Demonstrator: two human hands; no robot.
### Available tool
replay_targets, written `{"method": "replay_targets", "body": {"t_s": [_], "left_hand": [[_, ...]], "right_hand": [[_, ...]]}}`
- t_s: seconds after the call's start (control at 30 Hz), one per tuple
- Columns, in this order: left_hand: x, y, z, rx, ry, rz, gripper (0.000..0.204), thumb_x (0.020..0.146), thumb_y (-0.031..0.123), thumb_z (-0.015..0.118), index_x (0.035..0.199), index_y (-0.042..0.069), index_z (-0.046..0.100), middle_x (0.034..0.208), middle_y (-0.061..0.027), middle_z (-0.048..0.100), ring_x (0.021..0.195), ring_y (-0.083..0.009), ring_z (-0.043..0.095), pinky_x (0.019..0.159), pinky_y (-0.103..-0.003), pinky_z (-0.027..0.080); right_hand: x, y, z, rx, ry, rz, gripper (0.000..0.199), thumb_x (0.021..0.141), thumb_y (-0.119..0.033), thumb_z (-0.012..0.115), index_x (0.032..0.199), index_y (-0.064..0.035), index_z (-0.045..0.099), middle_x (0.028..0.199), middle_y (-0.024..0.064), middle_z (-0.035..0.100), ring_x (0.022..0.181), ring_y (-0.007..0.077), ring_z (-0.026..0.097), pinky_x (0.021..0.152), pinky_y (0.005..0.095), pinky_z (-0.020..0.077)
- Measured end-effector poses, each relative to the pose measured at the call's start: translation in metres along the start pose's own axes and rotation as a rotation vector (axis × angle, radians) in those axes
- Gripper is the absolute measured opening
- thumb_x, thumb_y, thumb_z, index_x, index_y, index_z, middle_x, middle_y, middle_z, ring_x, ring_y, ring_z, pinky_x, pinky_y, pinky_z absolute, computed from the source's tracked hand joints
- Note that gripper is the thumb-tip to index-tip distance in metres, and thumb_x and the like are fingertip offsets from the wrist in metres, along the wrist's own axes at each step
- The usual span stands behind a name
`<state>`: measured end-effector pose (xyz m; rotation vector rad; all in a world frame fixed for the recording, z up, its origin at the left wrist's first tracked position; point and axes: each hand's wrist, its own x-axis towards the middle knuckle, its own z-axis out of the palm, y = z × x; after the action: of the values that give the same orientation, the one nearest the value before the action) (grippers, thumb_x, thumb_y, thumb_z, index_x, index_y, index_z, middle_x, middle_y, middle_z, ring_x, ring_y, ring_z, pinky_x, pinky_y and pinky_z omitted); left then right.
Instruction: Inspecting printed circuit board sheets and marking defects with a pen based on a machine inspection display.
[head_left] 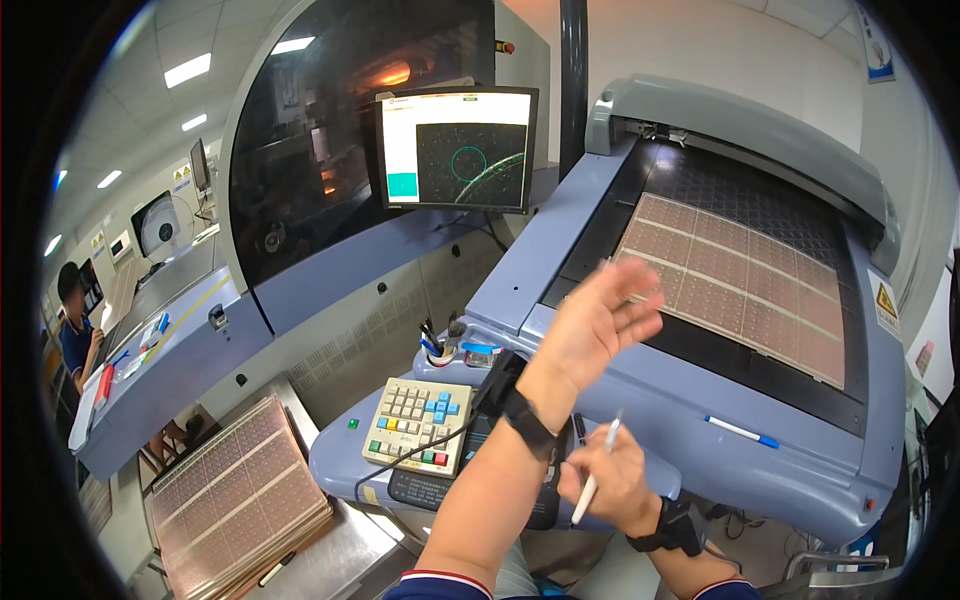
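White pen (594, 478) in right hand (612, 480) — left hand (598, 318) raised, empty.

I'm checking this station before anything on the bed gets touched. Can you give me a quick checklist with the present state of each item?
1. Panel lying flat on the machine bed: ok.
2. Left hand empty, fingers open, raised near the panel's edge: ok.
3. Right hand free: not ok, it holds a white pen.
4. Bed rim free of loose items: not ok, a blue-capped pen lies on it.
5. Lid open: ok.
6. Panel aligned on the bed: cannot tell.
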<state>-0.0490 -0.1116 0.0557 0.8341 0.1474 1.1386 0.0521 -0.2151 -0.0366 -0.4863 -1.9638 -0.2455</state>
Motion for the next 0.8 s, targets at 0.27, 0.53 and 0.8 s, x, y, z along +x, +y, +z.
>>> {"method": "replay_targets", "body": {"t_s": [0.27, 0.53, 0.8], "left_hand": [[-0.011, 0.032, 0.032, 0.253, -0.020, 0.344, 0.034, 0.103, 0.027, 0.049, 0.129, 0.006, 0.055, 0.120, -0.0105, 0.063, 0.105, -0.0190, 0.061, 0.086, -0.033, 0.052], [-0.001, 0.014, 0.005, 0.776, 0.211, 0.440, 0.026, 0.102, 0.022, 0.050, 0.119, 0.008, 0.064, 0.105, -0.0034, 0.069, 0.093, -0.0099, 0.061, 0.079, -0.025, 0.049], [0.008, -0.002, -0.020, 0.985, 0.129, 0.288, 0.026, 0.098, 0.020, 0.054, 0.118, 0.006, 0.064, 0.100, -0.0024, 0.068, 0.087, -0.0085, 0.059, 0.075, -0.025, 0.048]], "right_hand": [[0.026, -0.019, 0.000, 0.054, 0.139, -0.028, 0.030, 0.076, -0.013, 0.080, 0.100, -0.0051, 0.064, 0.081, 0.0069, 0.063, 0.069, 0.0251, 0.060, 0.066, 0.0352, 0.0478], [0.061, -0.032, -0.004, -0.297, 0.057, 0.046, 0.038, 0.075, -0.010, 0.078, 0.110, -0.0033, 0.064, 0.095, 0.0097, 0.061, 0.080, 0.0254, 0.057, 0.065, 0.0355, 0.0457], [0.048, -0.023, 0.007, -0.146, 0.015, 0.146, 0.031, 0.076, -0.003, 0.074, 0.102, -0.0046, 0.056, 0.095, 0.0090, 0.061, 0.088, 0.0291, 0.056, 0.080, 0.0395, 0.0416]]}}
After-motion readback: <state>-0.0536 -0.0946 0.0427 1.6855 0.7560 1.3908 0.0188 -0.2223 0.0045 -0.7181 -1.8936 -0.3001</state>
